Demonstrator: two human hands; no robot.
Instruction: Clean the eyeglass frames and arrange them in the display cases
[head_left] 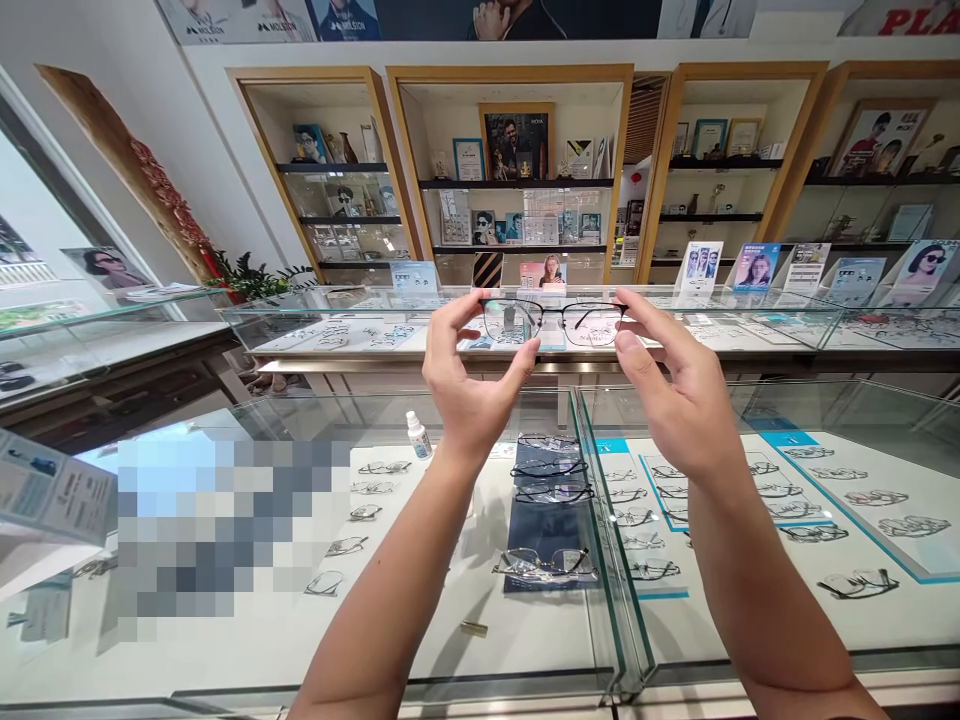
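A pair of eyeglasses [553, 312] with a thin dark frame and clear lenses is held up level above the glass counter, its folded-in temple showing through a lens. My left hand [472, 385] grips it at the left lens edge, fingers on top and thumb below. At the other end, my right hand [675, 390] pinches the right lens edge between index finger and thumb. Beneath my arms, several more eyeglasses lie inside the showcase, some on a dark blue display board [536, 530].
Glass showcases [622, 640] with sharp top edges run below my arms. A small white bottle [418, 436] and a gold-coloured piece [473, 629] are under my left arm. Beyond stands another glass counter [360, 362] with upright cards. Wooden-framed shelves [510, 75] line the wall.
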